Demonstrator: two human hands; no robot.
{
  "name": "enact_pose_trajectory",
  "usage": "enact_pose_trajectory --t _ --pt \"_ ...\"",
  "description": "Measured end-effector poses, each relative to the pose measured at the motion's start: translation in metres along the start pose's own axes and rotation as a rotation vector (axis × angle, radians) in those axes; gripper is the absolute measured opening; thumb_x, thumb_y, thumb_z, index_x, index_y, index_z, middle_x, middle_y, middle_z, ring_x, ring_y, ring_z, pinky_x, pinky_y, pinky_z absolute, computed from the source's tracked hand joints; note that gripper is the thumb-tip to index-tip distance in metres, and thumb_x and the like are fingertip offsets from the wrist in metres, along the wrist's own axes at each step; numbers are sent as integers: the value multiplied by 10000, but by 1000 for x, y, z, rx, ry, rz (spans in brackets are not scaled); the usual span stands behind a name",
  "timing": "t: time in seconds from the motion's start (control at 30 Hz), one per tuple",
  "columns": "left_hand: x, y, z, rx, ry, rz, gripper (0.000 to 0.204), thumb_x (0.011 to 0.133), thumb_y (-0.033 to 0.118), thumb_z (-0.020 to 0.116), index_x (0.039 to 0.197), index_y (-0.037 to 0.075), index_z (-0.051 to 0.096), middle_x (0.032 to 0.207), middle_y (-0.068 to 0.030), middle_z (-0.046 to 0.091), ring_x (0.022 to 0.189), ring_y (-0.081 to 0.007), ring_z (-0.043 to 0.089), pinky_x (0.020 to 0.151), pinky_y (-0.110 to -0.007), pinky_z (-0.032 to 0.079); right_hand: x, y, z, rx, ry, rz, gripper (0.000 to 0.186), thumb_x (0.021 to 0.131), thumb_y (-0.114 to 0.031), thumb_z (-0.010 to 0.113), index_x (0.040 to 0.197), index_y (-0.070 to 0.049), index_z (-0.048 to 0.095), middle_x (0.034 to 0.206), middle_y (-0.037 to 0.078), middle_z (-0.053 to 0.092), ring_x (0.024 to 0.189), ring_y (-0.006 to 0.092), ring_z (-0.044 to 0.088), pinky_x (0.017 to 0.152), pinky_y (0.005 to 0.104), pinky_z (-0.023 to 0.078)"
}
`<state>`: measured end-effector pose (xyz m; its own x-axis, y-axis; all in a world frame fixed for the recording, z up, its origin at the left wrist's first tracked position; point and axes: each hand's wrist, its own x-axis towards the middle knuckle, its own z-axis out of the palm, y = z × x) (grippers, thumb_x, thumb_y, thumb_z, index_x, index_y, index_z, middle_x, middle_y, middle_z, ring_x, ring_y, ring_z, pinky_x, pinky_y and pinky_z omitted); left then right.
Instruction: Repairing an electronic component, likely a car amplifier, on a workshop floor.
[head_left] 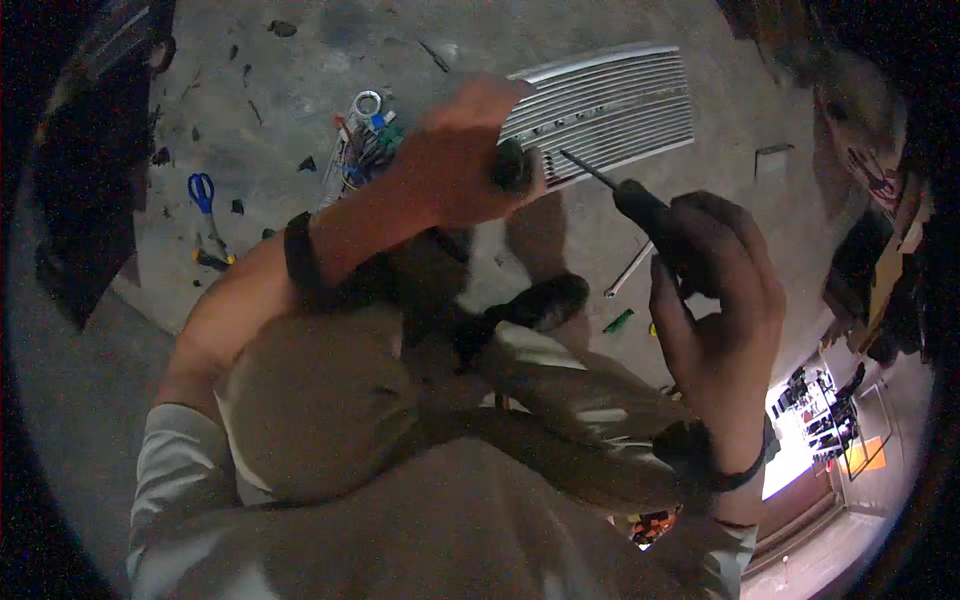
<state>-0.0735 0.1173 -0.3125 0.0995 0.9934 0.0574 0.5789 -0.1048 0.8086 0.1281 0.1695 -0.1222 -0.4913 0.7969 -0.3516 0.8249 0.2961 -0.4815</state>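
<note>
My left hand [470, 150] grips the left end of a long, slightly curved, silver slatted metal panel [620, 90] at the top centre. A small dark object [512, 166] sits at that hand, partly hidden by its fingers; I cannot tell what it is. My right hand [715, 300] is closed on the dark handle of a screwdriver [640, 205]. Its thin shaft points up-left at the panel's slats; I cannot tell whether the tip touches them. Under the panel and between my hands are my bent legs and a dark shoe [540, 305].
A cluster of small tools [365, 145] lies on the concrete floor [250, 60] beside my left arm. Blue-handled scissors [200, 190] are further left, a wrench [625, 275] and green piece [620, 321] near my right hand. Dark clutter [860, 240] lines the right side.
</note>
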Motion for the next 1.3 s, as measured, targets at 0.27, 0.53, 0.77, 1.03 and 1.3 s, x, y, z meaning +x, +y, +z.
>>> enact_pose_trajectory --t 0.27,0.53,0.77,1.03,1.3 --pt "-1 -5 -2 5 6 -25 487 778 332 719 1138 35 583 1094 -192 596 951 -411 629 802 -480 544 6 19 18 6 45 -71 351 780 109 651 1113 0 649 1161 142 651 899 191 691 705 273 548" --pt "-3 -8 0 -25 -52 -51 528 776 346 728 1152 25 541 1045 -210 558 927 -443 611 782 -506 521 9 21 22 4 29 -98 371 787 111 659 1140 -2 638 1186 154 639 948 226 703 746 292 579" --pt "-2 -5 -3 1 -69 -49 529 766 342 739 1137 22 539 1036 -215 555 917 -447 610 776 -507 518 11 27 25 10 13 -110 376 802 112 658 1159 0 627 1202 161 631 966 233 704 744 289 584" --pt "-3 -7 0 -39 -10 -41 472 748 333 746 1060 39 549 959 -192 570 868 -431 625 746 -506 525 15 25 27 19 -11 -103 362 804 104 662 1150 2 630 1209 167 629 936 227 703 724 287 570" --pt "-3 -8 1 -18 -48 -52 486 736 344 755 1043 32 545 951 -198 566 871 -433 622 747 -513 519 16 27 30 -26 37 -103 321 819 68 677 1129 -9 641 1155 151 647 890 222 700 723 290 555"
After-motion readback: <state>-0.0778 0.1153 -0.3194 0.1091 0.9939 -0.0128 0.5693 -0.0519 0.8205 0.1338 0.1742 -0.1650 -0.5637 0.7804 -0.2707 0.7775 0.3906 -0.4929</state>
